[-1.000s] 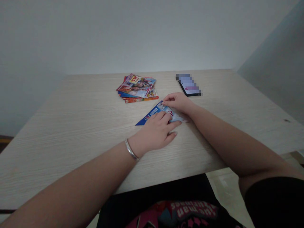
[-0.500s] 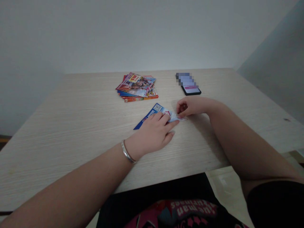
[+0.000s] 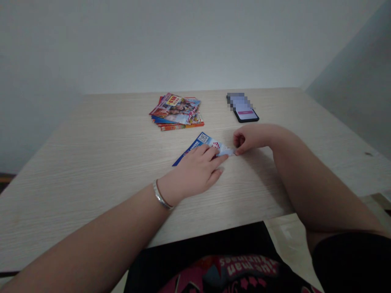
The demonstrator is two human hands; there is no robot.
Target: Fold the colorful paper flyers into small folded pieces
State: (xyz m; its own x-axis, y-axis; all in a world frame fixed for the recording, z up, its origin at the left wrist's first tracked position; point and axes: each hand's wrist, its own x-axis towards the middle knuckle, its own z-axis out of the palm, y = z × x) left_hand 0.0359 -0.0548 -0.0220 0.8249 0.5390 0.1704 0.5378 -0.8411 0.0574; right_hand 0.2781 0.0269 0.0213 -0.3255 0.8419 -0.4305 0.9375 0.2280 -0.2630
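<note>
A blue and white folded leaflet (image 3: 203,140) with a QR code lies on the table, its far-left tip pointing down and left. My left hand (image 3: 194,175) rests on it, with the fingers pressing its middle and hiding part of it. A silver bangle (image 3: 160,195) circles my left wrist. My right hand (image 3: 250,139) pinches the leaflet's right end between thumb and fingers. A small stack of colourful leaflets (image 3: 176,113) lies farther away, beyond both hands.
A black smartphone (image 3: 244,109) with a pixelated screen lies on the pale wood-grain table (image 3: 91,171) at the far right of the stack. Walls rise behind the table. Below its near edge are my dark printed shirt (image 3: 220,270) and the floor.
My right hand has moved right, from the leaflet's upper edge to pinching its right end. My left hand has shifted slightly left, and the leaflet has hardly moved.
</note>
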